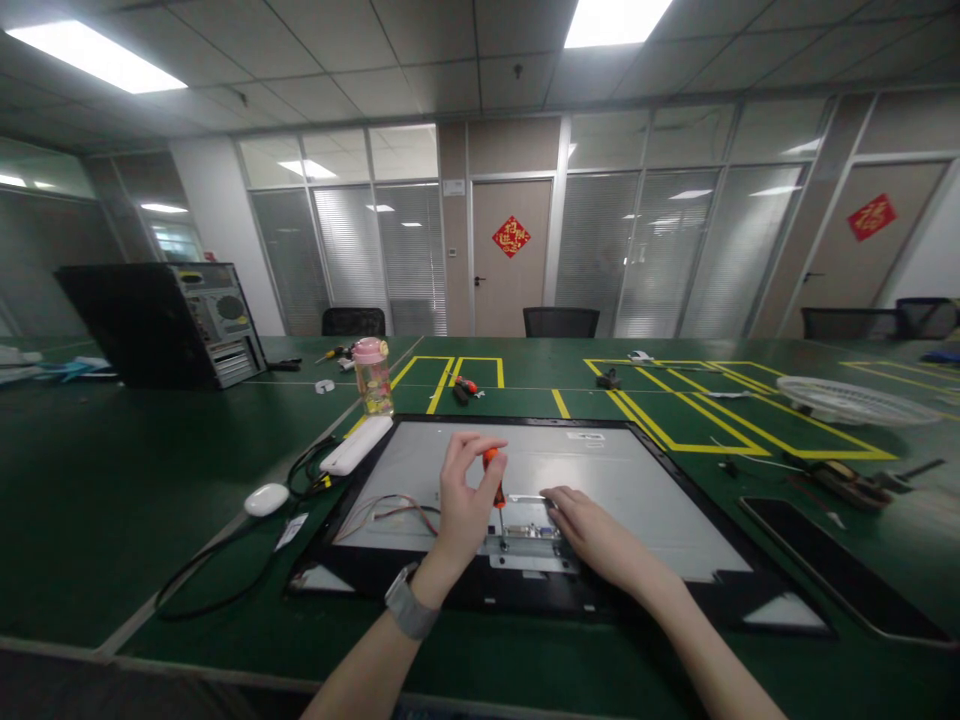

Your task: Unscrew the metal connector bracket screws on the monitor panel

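My left hand (469,495), with a watch on its wrist, grips the handle of an orange and black screwdriver (493,480). The screwdriver stands nearly upright, its tip down at the near edge of a metal bracket (536,562) with a small circuit board (529,532). My right hand (592,525) lies with its fingers stretched out over the right side of the board, hiding part of it. Both sit on the grey back of a flat display panel (637,500) with a black border. Thin cables (397,503) run across the panel left of my left hand.
Left of the panel are a white power strip (356,447), a black cable (225,595), a white mouse (266,499) and a pink-lidded bottle (373,378). A computer case (161,325) stands farther back. Pliers (464,390) lie beyond the panel. A dark flat slab (832,560) lies right.
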Demonstrator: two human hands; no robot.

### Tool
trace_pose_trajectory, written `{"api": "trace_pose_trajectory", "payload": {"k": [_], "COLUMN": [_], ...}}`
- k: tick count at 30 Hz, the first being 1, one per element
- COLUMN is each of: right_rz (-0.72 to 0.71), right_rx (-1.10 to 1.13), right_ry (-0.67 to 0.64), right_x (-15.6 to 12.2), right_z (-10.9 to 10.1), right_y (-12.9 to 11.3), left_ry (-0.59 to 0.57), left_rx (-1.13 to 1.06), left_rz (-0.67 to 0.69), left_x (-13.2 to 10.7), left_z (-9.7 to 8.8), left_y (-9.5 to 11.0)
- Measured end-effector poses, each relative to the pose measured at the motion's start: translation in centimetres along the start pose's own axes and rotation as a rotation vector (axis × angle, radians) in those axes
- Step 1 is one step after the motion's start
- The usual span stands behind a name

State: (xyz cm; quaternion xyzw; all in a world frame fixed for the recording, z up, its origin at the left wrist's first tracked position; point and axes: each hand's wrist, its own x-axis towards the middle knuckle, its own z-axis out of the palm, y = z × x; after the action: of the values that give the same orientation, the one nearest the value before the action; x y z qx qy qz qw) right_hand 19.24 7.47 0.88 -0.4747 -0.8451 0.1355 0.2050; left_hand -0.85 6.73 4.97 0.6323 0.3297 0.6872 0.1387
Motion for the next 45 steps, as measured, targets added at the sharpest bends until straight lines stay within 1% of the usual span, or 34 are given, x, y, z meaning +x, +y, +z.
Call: {"api": "trace_pose_trajectory", "payload": {"k": [3,8,9,11,13,15,21,23,27,33,35,39,41,45], "right_rz": [-0.002,0.004,0.003,0.003,0.005,0.003,0.008,0.005,-0.004,0.005,0.008,0.000,0.004,0.015], "right_rx": [-0.002,-0.003,-0.001,0.001,0.002,0.004,-0.006,-0.006,-0.010,-0.014,-0.013,-0.003,0.002,0.006], "right_ry": [0.002,0.004,0.003,0.005,0.005,0.002,0.003,0.008,0.009,-0.003,-0.002,0.011,0.012,0.005], "right_x": [0.05,0.02,0.01,0.00,0.02,0.04,0.04,0.01,0.00,-0.03,-0.05,-0.08,-0.09,-0.12], "right_z": [0.00,-0.02,-0.01,0.00,0.00,-0.01,0.00,0.01,-0.01,-0.11,-0.10,-0.07,-0.13,-0.32], "right_y": [-0.06,-0.13,-0.12,-0.10,-0.08,-0.07,-0.05,-0.04,-0.10,-0.25,-0.24,-0.24,-0.30,-0.46], "left_ry": [0.014,-0.009,-0.013,-0.010,0.008,0.020,-0.010,-0.014,0.012,-0.031,-0.041,-0.003,-0.006,-0.007], "left_rx": [0.012,-0.049,-0.053,-0.037,-0.001,0.021,-0.047,-0.046,0.013,-0.038,-0.038,0.013,0.005,-0.056], "left_rz": [0.019,-0.090,-0.089,-0.047,0.001,0.021,-0.058,-0.045,0.034,-0.061,-0.048,0.012,-0.006,-0.089], "left_x": [0.05,-0.15,-0.17,-0.15,-0.06,0.02,-0.02,-0.04,0.02,-0.11,-0.12,-0.05,-0.08,-0.26], "left_z": [0.04,0.06,0.05,0.04,0.04,0.05,-0.02,-0.05,-0.03,-0.15,-0.20,-0.20,-0.18,-0.15], "left_y": [0.09,-0.09,-0.11,-0.10,-0.02,0.09,0.24,0.25,0.25,0.21,0.27,0.46,0.46,0.20]}}
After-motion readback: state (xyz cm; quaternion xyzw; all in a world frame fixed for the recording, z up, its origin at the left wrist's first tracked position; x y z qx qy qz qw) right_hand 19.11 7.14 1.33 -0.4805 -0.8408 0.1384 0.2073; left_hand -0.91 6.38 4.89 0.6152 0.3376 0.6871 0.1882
